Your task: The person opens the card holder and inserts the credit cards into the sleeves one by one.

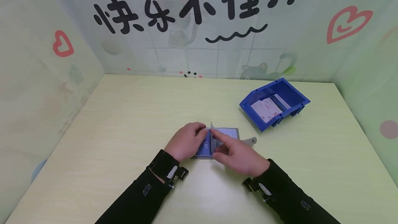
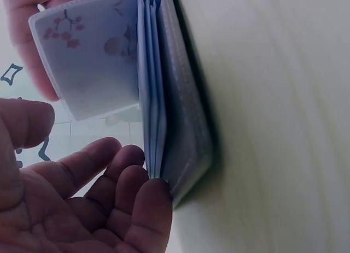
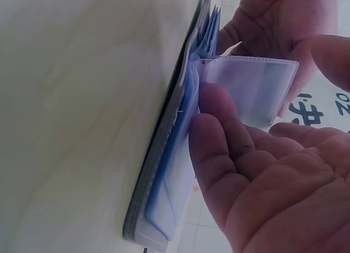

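Observation:
A grey-edged card holder (image 1: 230, 132) lies spread on the table, with the lettering "UP" on a blue card at its left side. One clear sleeve page (image 2: 87, 56) stands upright from the middle, showing a red blossom print. My left hand (image 1: 188, 141) lies along the left half, and its fingertips touch the stacked sleeve edges (image 2: 153, 100). Over the right half, my right hand (image 1: 237, 155) has fingers against the standing page and the blue-tinted sleeves (image 3: 180, 154). A grey strap (image 1: 250, 141) with a snap sticks out on the right.
Behind and to the right stands a blue plastic bin (image 1: 275, 103) with pink-printed cards (image 1: 266, 110) in it. The pale wooden table (image 1: 124, 120) meets printed cloth walls (image 1: 186, 58) at the back and sides. Both wrists carry small cameras.

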The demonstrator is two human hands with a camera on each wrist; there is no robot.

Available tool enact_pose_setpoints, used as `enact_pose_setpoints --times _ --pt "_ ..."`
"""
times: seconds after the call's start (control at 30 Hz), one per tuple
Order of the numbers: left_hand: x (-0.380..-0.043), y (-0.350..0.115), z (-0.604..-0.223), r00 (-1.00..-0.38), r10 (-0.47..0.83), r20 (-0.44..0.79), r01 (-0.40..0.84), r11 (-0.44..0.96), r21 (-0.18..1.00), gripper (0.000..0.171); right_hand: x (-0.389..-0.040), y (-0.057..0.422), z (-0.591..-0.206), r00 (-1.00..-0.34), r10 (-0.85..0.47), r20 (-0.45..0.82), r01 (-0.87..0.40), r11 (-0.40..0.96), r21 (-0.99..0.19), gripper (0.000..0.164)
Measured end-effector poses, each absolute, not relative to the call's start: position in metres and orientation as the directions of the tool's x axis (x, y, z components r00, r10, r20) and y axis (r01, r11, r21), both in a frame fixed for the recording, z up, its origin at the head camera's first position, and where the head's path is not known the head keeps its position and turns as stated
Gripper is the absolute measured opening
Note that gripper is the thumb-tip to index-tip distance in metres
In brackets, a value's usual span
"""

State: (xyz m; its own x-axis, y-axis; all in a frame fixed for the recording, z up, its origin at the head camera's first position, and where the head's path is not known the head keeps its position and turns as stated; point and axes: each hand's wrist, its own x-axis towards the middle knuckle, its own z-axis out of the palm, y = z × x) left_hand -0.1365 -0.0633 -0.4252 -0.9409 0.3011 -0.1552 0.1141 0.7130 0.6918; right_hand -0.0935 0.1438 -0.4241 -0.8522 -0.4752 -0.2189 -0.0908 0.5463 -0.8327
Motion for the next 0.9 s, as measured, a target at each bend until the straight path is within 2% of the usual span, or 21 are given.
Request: enact_pose_setpoints --times 0.27,0.53,0.9 --pt "-0.1374 -0.0650 -0.4251 -0.937 0.308 -0.163 0.113 0.712 0.694 0.051 -0.0926 0.1419 -0.4247 -0.849 -0.486 -0.207 -0.127 0.569 -0.813 0.076" --pt "-0.1382 -0.0659 -0.4253 -0.942 0.293 -0.163 0.099 0.707 0.700 0.048 -0.0905 0.1403 -0.4228 -0.843 -0.501 -0.196 -0.184 0.610 -0.771 0.068" --pt "-0.1403 -0.0676 -0.4262 -0.942 0.288 -0.171 0.106 0.740 0.665 0.061 -0.0871 0.1374 -0.4233 -0.828 -0.516 -0.220 -0.184 0.620 -0.762 0.064"
